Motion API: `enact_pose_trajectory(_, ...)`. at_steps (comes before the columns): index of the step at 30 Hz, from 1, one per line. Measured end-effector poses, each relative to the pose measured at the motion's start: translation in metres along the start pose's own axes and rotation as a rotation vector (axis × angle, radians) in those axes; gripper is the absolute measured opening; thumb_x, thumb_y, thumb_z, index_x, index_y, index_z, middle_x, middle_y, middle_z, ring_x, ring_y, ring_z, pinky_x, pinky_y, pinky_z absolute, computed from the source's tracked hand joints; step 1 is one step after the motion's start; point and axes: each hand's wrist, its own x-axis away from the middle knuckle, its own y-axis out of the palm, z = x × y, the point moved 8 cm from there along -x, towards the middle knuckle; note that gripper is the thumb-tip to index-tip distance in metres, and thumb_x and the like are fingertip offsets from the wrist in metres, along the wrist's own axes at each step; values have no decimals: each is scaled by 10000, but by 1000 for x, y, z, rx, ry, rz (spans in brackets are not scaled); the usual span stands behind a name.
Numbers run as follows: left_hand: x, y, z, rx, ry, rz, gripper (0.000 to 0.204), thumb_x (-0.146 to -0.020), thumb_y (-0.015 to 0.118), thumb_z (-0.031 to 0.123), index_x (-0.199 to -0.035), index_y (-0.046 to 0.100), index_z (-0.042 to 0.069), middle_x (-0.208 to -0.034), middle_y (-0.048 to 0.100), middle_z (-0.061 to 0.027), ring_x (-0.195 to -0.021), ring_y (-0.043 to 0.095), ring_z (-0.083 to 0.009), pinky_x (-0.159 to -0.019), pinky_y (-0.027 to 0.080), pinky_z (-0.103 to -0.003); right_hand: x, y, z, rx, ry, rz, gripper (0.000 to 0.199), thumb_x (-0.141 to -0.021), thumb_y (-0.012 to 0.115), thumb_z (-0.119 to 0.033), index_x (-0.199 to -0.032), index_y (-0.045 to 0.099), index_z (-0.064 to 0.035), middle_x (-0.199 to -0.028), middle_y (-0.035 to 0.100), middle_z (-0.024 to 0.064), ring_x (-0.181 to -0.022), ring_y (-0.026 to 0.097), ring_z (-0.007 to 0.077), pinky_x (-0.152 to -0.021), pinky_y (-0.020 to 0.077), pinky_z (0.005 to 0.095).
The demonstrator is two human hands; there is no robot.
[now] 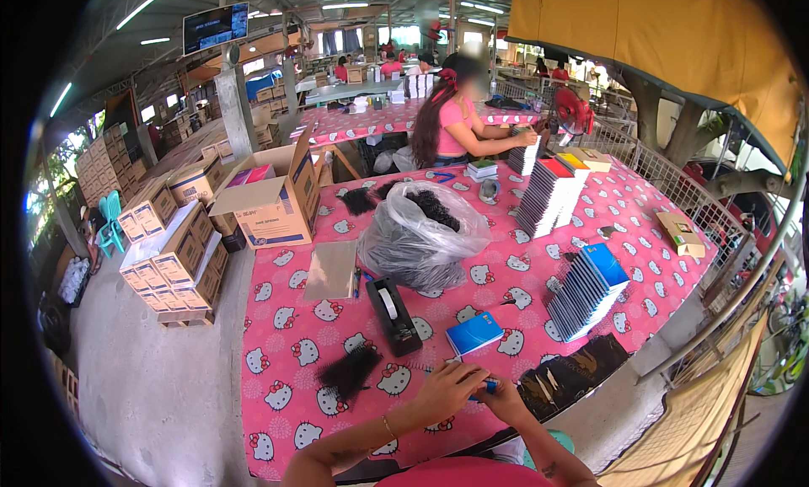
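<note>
At the near edge of the table, my left hand (455, 387) and my right hand (505, 400) are close together, fingers curled around a small blue-covered notebook (490, 386). My fingers hide most of it; only a blue patch shows between them. Just beyond lies another blue notebook (474, 333), flat on the cloth. A tall, leaning stack of blue notebooks (588, 291) stands to the right. Left of my hands is a loose bunch of thin black binding coils (349, 371). Beside it sits a black tape dispenser (393, 317) with a pale roll.
A clear plastic bag (425, 238) full of black coils stands mid-table, near an open carton (274, 196). Beyond are stacked red-covered notebooks (552, 192) and a co-worker (455, 120) handling notebooks. A torn black sheet (573, 373) lies at the near right edge.
</note>
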Motion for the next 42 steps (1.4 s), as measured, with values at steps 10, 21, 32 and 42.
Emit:
enact_pose_trajectory(10,1,-20,5,-48,2,114,294,-847,709,126,-1118,663,23,-973,591,-81,-889,575,-269,-773,510,-374,16,-25,-66,177,-154,231,237,-883,740,-48,-1109,696,12,-875,744,95,-769,699,119,-683,539,260)
enact_pose_trajectory(21,-10,-29,-2,50,-76,112,221,-874,703,99,-1085,677,38,-912,623,-86,-827,583,-292,-725,481,-405,10,-25,-73,145,-183,239,219,-937,711,-71,-1137,697,18,-838,705,40,-632,596,60,-552,491,224)
enact_pose_trajectory(32,-20,-37,-4,53,-37,189,258,-828,737,96,-1079,685,62,-934,623,-70,-830,589,-283,-734,462,-411,-11,-46,-75,-42,25,23,163,-958,680,-60,-1093,717,24,-915,714,19,-807,612,52,-719,509,224)
enact_pose_trajectory(42,-13,-33,-5,139,6,166,305,-800,753,66,-1093,670,79,-990,608,-76,-842,587,-295,-745,482,-416,-19,-40,-95,50,-38,-182,136,-915,700,-46,-1033,720,20,-905,718,41,-784,638,78,-666,533,242)
